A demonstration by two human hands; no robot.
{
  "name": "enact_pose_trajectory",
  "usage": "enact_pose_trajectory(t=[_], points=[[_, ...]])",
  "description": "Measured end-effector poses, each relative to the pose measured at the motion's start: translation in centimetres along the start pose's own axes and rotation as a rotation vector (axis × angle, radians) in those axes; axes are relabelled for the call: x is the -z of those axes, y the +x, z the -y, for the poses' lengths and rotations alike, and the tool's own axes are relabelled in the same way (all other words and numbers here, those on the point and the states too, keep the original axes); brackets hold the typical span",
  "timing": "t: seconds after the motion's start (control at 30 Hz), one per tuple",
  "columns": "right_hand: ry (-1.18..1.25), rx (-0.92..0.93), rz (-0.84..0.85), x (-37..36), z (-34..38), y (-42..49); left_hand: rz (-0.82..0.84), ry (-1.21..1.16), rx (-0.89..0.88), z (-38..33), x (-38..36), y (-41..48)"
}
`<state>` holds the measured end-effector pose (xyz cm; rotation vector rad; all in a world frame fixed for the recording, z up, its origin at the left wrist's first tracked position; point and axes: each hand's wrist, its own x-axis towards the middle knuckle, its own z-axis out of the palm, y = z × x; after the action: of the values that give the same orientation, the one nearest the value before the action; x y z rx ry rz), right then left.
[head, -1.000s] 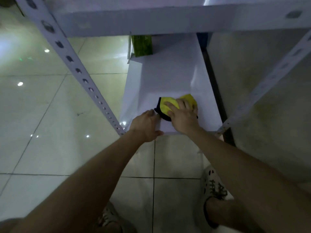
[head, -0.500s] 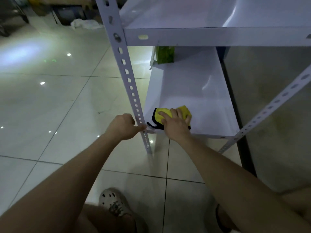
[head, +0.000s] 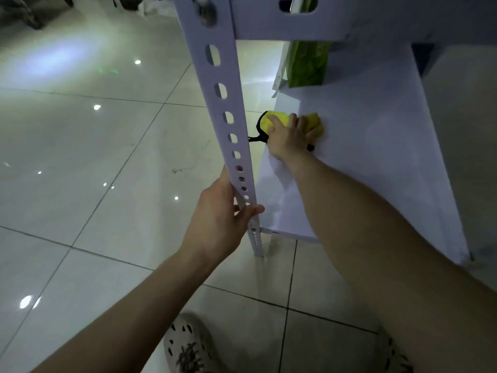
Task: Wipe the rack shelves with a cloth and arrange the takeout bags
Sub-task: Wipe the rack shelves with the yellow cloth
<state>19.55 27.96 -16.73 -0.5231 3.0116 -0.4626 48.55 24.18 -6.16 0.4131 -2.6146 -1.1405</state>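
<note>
Cloth (head: 274, 121) and bag (head: 308, 66), one each; left hand (head: 218, 224) grips post (head: 222, 103).

tiled floor (head: 80, 162): glossy, light spots | clog (head: 188, 345): perforated, bottom edge | white heap (head: 154, 8): far back, perhaps plastic

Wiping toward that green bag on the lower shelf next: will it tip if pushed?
The green bag stands upright and narrow, so a high push could topple it. Seemingly thin paper, it likely slides on the smooth shelf.
</note>
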Motion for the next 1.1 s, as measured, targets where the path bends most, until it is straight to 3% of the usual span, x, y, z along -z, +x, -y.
enact_pose_trajectory(t=[0.13,0.3,0.43,0.53,0.63,0.7,0.83,1.1], points=[[0.012,0.085,0.000,0.2,-1.1,-4.0,0.015,0.013,0.021,-0.5,0.4,0.2],[0.010,0.150,0.009,-0.4,-1.5,-15.7,0.013,-0.011,0.077,-1.4,0.6,0.1],[-0.013,0.188,0.007,0.3,-3.5,-21.7,0.099,0.332,0.205,-2.8,0.7,-0.2],[-0.044,0.143,-0.003,1.8,-6.3,-23.6,0.310,0.570,0.301,-4.2,0.3,-1.6],[-0.070,0.029,-0.047,3.5,-11.0,-25.3,0.579,0.702,0.164,-5.5,-1.9,-2.1],[-0.064,-0.057,-0.043,4.6,-15.0,-26.4,0.668,0.724,-0.018,-6.7,-4.0,-1.9],[-0.047,-0.222,-0.016,6.7,-20.1,-25.6,0.686,0.819,-0.268,-8.0,-7.2,-0.8],[-0.003,-0.355,0.076,10.0,-22.6,-9.0,0.712,0.782,-0.308,-5.7,-10.0,2.6]])
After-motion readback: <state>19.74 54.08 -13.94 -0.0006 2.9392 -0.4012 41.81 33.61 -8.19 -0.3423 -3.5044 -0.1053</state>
